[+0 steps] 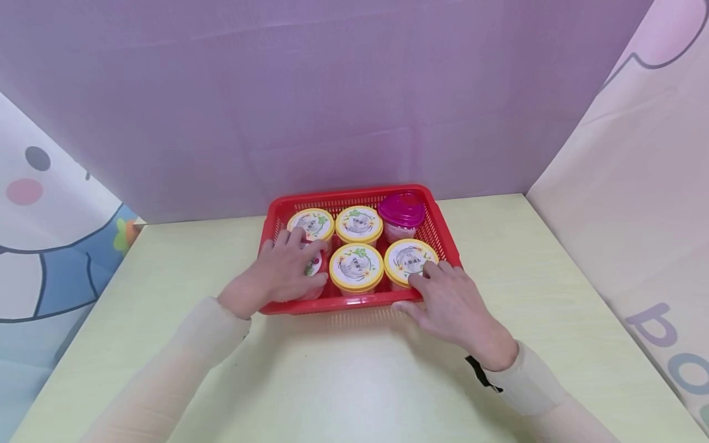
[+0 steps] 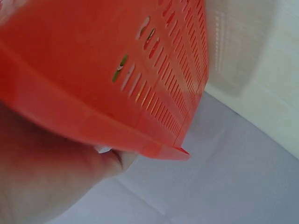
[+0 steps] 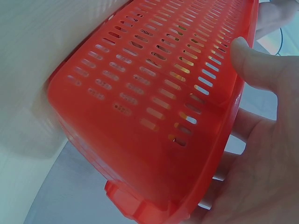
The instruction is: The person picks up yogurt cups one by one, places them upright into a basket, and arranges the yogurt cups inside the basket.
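A red plastic basket (image 1: 354,301) with slotted walls stands against the purple backdrop. In it are several tubs with yellow-rimmed lids, among them a front middle tub (image 1: 356,267), plus a tub with a magenta lid (image 1: 401,210) at the back right. At the front left corner, my left hand (image 1: 282,267) reaches over the rim and holds a red-lidded tub (image 1: 314,263), partly covered by the fingers. My right hand (image 1: 451,301) grips the front rim near the right corner, thumb outside and fingers inside, beside a yellow-lidded tub (image 1: 408,258). The right wrist view shows the thumb (image 3: 254,67) against the slotted wall.
The basket rests on a pale wooden table (image 1: 343,381). Behind it hangs a purple cloth (image 1: 354,98). Printed cloth panels bound the left (image 1: 50,246) and right (image 1: 637,184) sides.
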`<state>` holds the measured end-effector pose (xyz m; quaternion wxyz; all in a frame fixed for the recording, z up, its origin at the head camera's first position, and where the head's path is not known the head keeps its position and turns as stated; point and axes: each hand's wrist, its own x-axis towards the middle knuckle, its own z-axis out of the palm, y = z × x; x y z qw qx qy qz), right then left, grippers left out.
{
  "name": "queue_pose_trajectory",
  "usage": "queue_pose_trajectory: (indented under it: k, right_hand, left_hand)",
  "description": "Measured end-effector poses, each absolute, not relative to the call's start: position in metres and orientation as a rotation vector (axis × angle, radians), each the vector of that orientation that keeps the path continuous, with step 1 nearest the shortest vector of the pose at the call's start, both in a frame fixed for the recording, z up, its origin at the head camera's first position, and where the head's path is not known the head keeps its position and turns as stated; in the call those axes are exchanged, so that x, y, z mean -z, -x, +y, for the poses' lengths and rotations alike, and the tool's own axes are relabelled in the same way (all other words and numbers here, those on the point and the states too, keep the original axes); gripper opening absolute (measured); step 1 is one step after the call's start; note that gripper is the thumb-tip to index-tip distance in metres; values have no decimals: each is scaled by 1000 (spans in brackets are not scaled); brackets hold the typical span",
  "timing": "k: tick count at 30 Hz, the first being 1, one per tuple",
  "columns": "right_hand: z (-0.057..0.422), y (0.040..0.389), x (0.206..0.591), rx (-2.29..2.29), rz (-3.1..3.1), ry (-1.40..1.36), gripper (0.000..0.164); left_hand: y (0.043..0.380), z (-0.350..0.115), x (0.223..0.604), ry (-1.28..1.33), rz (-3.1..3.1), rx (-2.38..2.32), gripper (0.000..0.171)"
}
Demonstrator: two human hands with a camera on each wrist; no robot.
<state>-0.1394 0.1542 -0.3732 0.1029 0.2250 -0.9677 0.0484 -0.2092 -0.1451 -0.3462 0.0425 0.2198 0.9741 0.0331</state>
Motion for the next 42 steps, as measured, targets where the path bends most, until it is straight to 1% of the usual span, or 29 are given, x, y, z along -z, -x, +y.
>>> queue_pose_trajectory:
  k: [7, 14, 29, 36, 42]
  right_hand:
    - [154, 139, 373, -142, -2858, -662, 53]
    - [154, 139, 373, -142, -2861, -662, 53]
    - [155, 138, 372, -152, -2858, -661, 52]
    - [156, 138, 369, -183, -2874, -659, 54]
    - [157, 140, 366, -243, -2869, -683, 52]
  left_hand:
    - [209, -143, 351, -656, 2947, -78, 85]
    - [209, -142, 353, -614, 2883, -75, 90]
    - [209, -138, 349, -585, 2828, -64, 85]
    - [208, -141, 348, -592, 2828, -115, 85]
    - [206, -145, 346, -590, 2846, -176, 81]
